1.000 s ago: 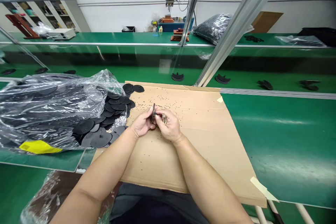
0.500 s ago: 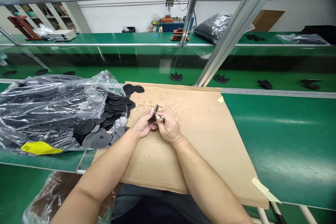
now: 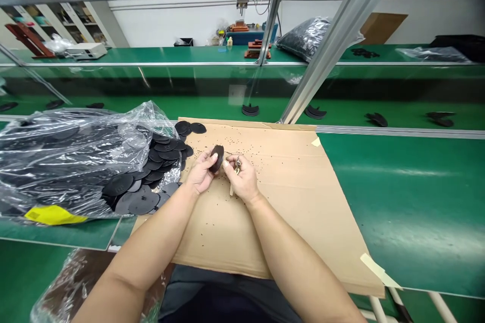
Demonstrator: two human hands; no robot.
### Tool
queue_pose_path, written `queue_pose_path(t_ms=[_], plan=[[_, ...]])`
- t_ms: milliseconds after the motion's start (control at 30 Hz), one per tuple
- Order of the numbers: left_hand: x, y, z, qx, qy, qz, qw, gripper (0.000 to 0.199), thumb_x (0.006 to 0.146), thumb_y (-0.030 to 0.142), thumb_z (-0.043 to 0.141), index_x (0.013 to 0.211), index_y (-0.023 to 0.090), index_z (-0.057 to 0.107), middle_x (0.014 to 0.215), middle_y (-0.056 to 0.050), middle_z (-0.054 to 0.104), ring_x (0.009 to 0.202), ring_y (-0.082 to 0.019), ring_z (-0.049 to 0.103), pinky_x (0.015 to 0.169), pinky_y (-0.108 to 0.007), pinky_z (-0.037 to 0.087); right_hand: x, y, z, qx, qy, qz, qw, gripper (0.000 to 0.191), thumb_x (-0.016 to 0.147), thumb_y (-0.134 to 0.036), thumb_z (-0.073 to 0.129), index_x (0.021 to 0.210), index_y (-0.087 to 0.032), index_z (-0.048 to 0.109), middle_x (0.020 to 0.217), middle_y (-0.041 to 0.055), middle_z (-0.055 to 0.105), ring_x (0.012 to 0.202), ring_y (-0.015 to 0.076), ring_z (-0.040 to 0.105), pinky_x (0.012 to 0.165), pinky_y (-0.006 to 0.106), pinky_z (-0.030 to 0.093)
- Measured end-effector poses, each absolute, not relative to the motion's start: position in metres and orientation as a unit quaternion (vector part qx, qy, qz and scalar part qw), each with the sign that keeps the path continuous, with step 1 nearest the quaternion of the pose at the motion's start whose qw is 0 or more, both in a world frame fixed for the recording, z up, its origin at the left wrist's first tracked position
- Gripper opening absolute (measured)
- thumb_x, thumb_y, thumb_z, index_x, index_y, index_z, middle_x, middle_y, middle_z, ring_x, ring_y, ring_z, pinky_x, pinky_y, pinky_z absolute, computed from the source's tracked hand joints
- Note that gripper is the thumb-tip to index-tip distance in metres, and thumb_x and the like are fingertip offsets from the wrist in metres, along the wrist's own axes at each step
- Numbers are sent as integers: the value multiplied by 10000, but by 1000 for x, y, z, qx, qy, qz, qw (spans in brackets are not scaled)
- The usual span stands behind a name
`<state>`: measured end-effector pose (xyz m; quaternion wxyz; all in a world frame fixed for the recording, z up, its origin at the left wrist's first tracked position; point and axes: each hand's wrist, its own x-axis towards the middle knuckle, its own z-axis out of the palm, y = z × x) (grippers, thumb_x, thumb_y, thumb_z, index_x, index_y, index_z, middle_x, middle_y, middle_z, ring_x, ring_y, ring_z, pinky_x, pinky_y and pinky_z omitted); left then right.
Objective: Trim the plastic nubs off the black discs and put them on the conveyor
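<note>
My left hand (image 3: 201,172) is closed round a black disc stack (image 3: 217,158), tilted so that its face shows. Close to its right edge, my right hand (image 3: 242,177) holds a small metal tool (image 3: 237,165) with a pale handle against the palm, thumb and forefinger near the stack. Beneath both hands lies a cardboard sheet (image 3: 299,202), scattered with tiny dark bits. Left of them, loose black discs (image 3: 142,201) spill from a clear plastic bag (image 3: 71,161).
Beyond the cardboard, small stacks of black pieces (image 3: 250,110) sit along a green conveyor (image 3: 212,103). A slanted metal post (image 3: 322,55) rises behind the cardboard's back right edge. A yellow label (image 3: 55,215) lies on the bag.
The disc stack has turned from edge-on to face-on in my left hand, which moved slightly left. My right hand has drawn a little away from it, showing more of the tool.
</note>
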<state>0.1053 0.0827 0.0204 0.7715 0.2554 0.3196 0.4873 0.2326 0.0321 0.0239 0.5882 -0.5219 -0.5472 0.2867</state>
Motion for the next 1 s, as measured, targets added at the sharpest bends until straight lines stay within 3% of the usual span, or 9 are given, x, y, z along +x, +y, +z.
queue_pose_path(t_ms=[167, 367, 733, 1000], plan=[[107, 81, 20, 288, 325, 470, 769, 453, 624, 207, 805, 1037, 142, 632, 810, -19, 643, 650, -94, 569, 539, -199, 439, 235, 31, 26, -493, -561, 300, 593, 164, 834, -350, 582, 775, -197, 570, 673, 2, 616, 601, 135, 555, 612, 268, 458], [105, 79, 23, 324, 332, 440, 769, 454, 616, 271, 820, 1011, 158, 626, 813, -12, 639, 614, -88, 548, 497, -197, 429, 240, 32, 22, -470, -548, 341, 602, 229, 840, -401, 586, 741, -198, 548, 604, -29, 541, 540, 112, 467, 554, 251, 405], [104, 79, 23, 336, 332, 433, 767, 452, 624, 288, 816, 998, 165, 594, 815, -8, 642, 620, -98, 588, 538, -223, 503, 238, 32, 22, -474, -544, 324, 612, 233, 863, -399, 546, 747, -197, 543, 601, -34, 497, 538, 111, 442, 547, 254, 395], [109, 80, 20, 305, 327, 522, 726, 428, 624, 179, 808, 1005, 160, 614, 974, -36, 683, 899, -120, 632, 843, -246, 487, 237, 30, 26, -495, -551, 308, 597, 213, 816, -396, 613, 847, -187, 593, 670, -19, 574, 576, 117, 502, 584, 257, 435]])
